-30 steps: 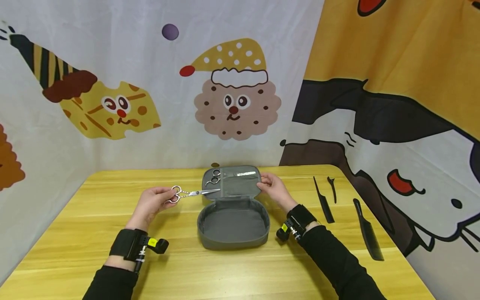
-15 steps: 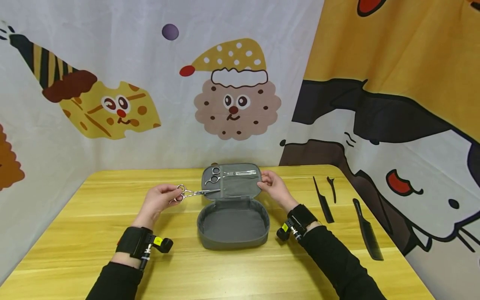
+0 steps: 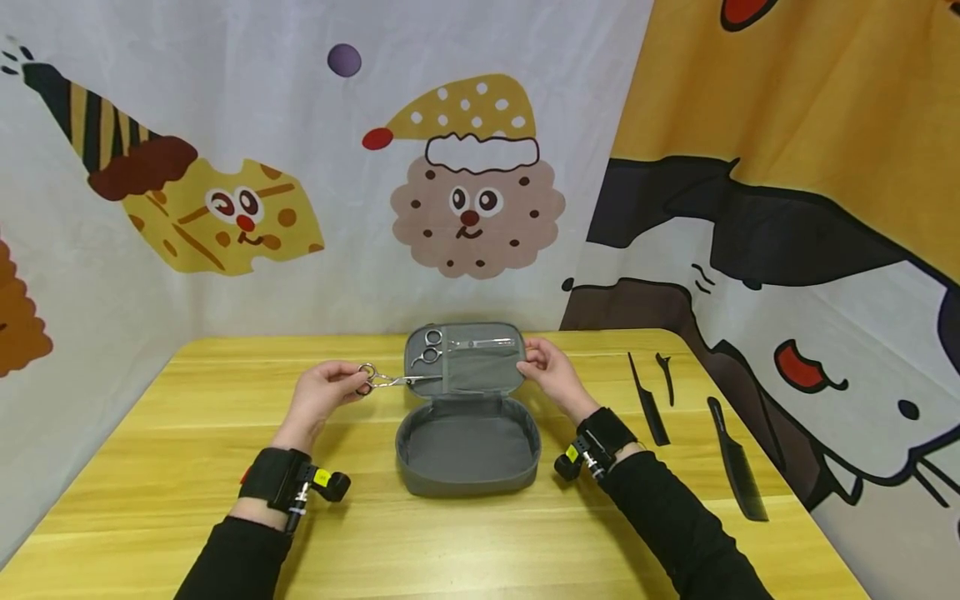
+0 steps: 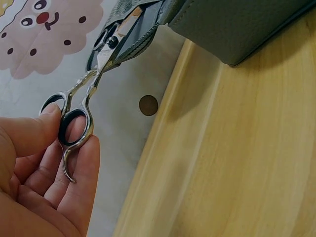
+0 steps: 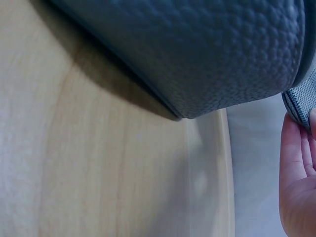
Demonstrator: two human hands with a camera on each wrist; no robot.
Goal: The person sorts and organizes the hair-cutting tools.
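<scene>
My left hand (image 3: pixel 324 393) pinches a pair of silver hairdressing scissors (image 4: pixel 91 94) by the finger rings, thumb on one side and fingers on the other. Their blades point right, and the tips overlap the lower pocket in the lid of a grey zip case (image 3: pixel 468 485). Another pair of scissors (image 3: pixel 427 356) sits in the upper part of that lid, blades behind a clear strip. My right hand (image 3: pixel 555 377) holds the lid's right edge, keeping it raised. In the right wrist view, the fingers grip the lid's zipped edge (image 5: pixel 302 101). The case's base stands open, showing a bare grey floor.
To the right on the wooden table (image 3: pixel 480 550) lie a black tail comb (image 3: pixel 649 408), a small black hair clip (image 3: pixel 667 382) and a wide black handled comb (image 3: pixel 738 467). A cartoon-printed curtain (image 3: pixel 300 308) hangs behind the table's far edge.
My left hand has moved right and slightly up, bringing the scissors' blades farther over the lid pocket. The lid has tilted up a little more; my right hand keeps its hold.
</scene>
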